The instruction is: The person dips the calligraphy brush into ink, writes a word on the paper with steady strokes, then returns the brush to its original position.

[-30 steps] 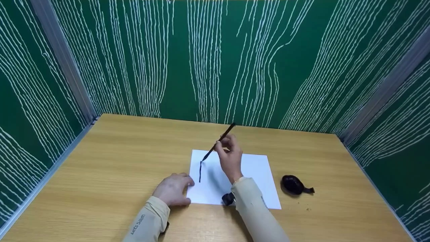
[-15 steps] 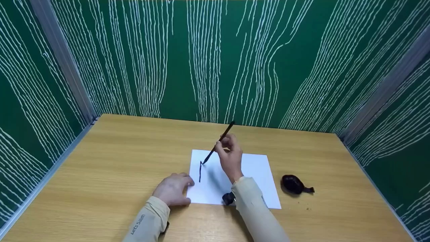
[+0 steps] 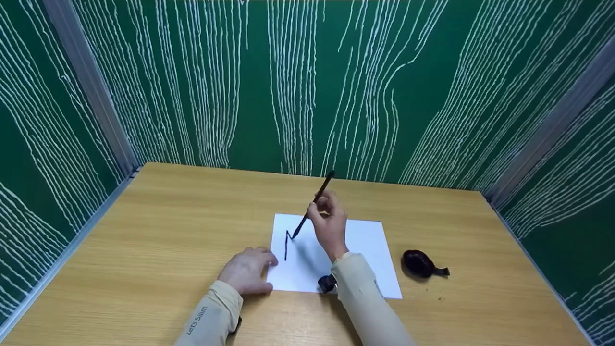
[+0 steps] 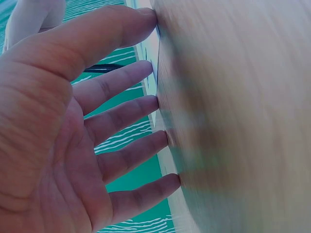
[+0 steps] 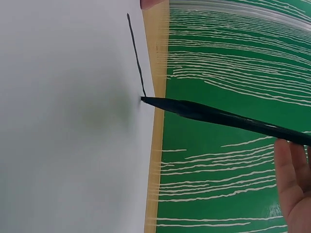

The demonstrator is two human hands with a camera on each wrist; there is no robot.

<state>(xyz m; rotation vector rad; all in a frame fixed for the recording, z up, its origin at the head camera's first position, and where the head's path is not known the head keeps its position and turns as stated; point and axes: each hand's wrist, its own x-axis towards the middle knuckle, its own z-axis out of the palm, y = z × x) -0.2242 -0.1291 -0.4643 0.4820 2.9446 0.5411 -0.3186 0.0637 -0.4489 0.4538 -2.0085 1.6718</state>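
My right hand [image 3: 330,226] pinches a slim black paintbrush [image 3: 301,225] over a sheet of white paper [image 3: 362,242]. The brush slants, its handle end up and away, and its tip meets the sheet near the upper left. A black painted line [image 3: 286,247] runs down the sheet's left part, with a short slanting stroke from its top to the tip. In the right wrist view the dark bristles [image 5: 184,108] narrow to a point on the paper. At the sheet's left edge my left hand [image 3: 247,270] rests, fingers spread and fingertips down on the surface.
Right of the paper stands a small black dish [image 3: 418,264] with a short handle, and a few tiny specks lie below it. The wooden table [image 3: 192,206] ends at green walls [image 3: 259,96] with white wavy lines. A small black camera [image 3: 326,283] sits under my right wrist.
The brush tip has slid a short way down and right from the line's top, leaving a short slanting stroke. The brush stands slightly steeper; my left hand stays in place.
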